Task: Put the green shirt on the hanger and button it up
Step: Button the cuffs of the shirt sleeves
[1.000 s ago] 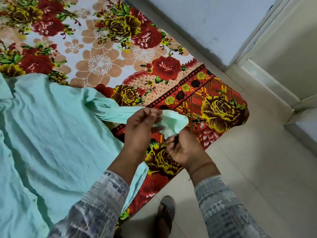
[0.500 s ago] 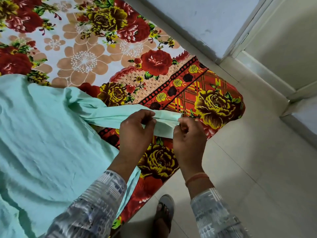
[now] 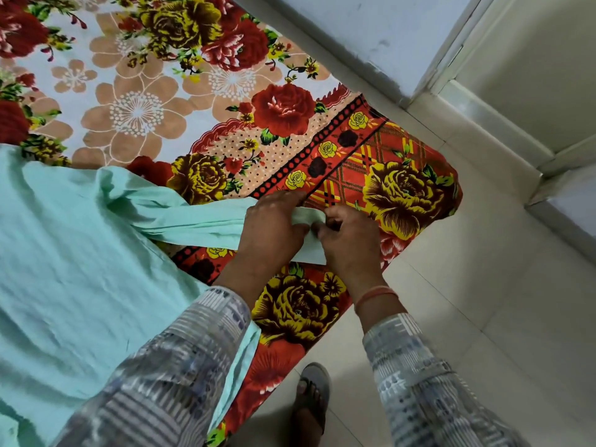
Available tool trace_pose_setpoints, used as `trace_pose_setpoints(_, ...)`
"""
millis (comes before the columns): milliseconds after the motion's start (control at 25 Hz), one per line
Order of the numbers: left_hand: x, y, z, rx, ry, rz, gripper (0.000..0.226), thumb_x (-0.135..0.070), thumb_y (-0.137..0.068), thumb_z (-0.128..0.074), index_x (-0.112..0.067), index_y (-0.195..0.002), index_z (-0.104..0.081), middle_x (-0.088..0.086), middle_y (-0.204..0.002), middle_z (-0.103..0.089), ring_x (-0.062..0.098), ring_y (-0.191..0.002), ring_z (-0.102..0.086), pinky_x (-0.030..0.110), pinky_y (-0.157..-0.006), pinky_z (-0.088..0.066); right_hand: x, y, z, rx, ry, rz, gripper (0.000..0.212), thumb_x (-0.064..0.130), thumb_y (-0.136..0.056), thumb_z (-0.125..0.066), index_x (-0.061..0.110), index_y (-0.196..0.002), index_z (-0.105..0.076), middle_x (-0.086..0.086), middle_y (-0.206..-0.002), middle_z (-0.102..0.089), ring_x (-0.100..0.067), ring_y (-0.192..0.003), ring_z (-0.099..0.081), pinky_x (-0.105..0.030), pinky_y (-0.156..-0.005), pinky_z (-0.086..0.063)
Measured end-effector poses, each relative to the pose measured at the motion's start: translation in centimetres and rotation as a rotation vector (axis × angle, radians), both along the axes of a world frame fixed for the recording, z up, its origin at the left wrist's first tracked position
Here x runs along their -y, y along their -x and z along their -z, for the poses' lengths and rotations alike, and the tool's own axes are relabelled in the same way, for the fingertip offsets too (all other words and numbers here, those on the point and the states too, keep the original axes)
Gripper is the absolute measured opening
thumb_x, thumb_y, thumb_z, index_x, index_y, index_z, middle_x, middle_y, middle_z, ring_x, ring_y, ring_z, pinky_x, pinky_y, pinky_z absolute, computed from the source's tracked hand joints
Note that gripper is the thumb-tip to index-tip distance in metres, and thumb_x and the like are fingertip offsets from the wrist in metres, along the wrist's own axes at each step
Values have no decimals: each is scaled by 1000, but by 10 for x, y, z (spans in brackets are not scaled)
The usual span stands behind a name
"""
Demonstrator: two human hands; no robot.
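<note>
Green shirt (image 3: 74, 262) spread flat over floral bedsheet (image 3: 154, 101), filling left part of view. 1 sleeve (image 3: 190, 217) stretched to the right from shirt body, across red and yellow border of sheet, near bed corner. Left hand (image 3: 274, 233) pressed down on end of sleeve, fingers together and curled onto cloth. Right hand (image 3: 350, 240) just beside it, touching, fingertips pinched on same cuff (image 3: 309, 217). Small pale fold of cuff visible between the 2 hands; lower edge of cuff showing under right hand. Cannot tell if button is under fingers, too small and covered. Thin orange thread band (image 3: 374, 293) around right wrist. Both forearms in grey-blue patterned sleeves (image 3: 193, 350). Below, on pale tiled floor (image 3: 483, 317), 1 foot in sandal (image 3: 311, 398) close beside bed edge. White wall (image 3: 371, 37) and door frame (image 3: 467, 50) at top right, well apart from hands.
</note>
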State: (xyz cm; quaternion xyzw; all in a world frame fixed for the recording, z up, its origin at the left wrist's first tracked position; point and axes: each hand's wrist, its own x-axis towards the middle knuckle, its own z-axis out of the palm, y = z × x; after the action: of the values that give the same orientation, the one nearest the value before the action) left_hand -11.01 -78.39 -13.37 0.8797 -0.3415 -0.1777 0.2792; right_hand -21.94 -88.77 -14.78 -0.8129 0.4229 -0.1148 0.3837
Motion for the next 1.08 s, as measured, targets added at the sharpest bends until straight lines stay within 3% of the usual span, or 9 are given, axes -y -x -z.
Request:
trace_pose_setpoints(160, 4, -5, 10, -37, -19, -74, 26, -18, -85, -83, -20, -111, -85, 9, -112, -78, 31, -102, -73, 38, -83, -57, -7, -2, 8, -5, -72, 11, 16, 29, -90, -82, 20, -104, -81, 2, -93, -80, -17, -83, -74, -38, -75, -63)
trace_pose_setpoints(320, -2, -7, 13, -126, -2, -131, 18, -28, -90, -83, -26, -107, -87, 3, -100, -84, 24, -93, -75, 28, -69, -45, -8, -8, 9, -17, -48, -33, 16, 27, -93, -76, 21, -107, -82, 1, -95, -80, -19, -86, -74, -41, -75, -63)
trace_pose_setpoints(560, -8, -10, 14, -264, 42, -126, 9, -26, -95, -75, -25, -103, -80, -2, -98, -79, 20, -93, -71, 33, -73, -52, -9, -10, 6, 44, -90, -5, 15, 16, -95, -72, 17, -106, -83, -1, -96, -80, -17, -86, -71, -30, -76, -58)
trace_pose_setpoints(760, -13, -12, 4, -609, 258, -366, 14, -11, -94, -75, -22, -99, -84, 1, -94, -83, 19, -88, -77, 34, -76, -60, -23, -16, -2, 190, -145, 138, 14, 19, -93, -77, 14, -105, -82, 8, -91, -74, 8, -78, -64, -3, -65, -44)
trace_pose_setpoints(840, -16, -12, -3, -759, 369, -499, 15, -4, -94, -76, -15, -99, -84, 4, -89, -84, 18, -80, -79, 30, -70, -60, -27, -22, -4, 237, -163, 157, 13, 22, -91, -78, 16, -102, -80, 9, -90, -74, 7, -78, -65, -5, -64, -46)
trace_pose_setpoints(960, -25, -16, -10, -879, 432, -541, 15, 1, -93, -76, -11, -100, -83, 4, -84, -85, 15, -73, -80, 23, -62, -60, -28, -28, -5, 307, -280, 160, 11, 25, -86, -75, 22, -96, -74, 7, -88, -76, -7, -77, -71, -28, -67, -59)
trace_pose_setpoints(1080, -35, -19, -9, -907, 425, -530, 15, 0, -90, -79, -9, -101, -83, 7, -88, -85, 19, -76, -81, 26, -66, -61, -28, -24, -8, 279, -355, 92, 19, 25, -88, -79, 24, -107, -77, 5, -96, -80, -10, -87, -76, -31, -73, -62)
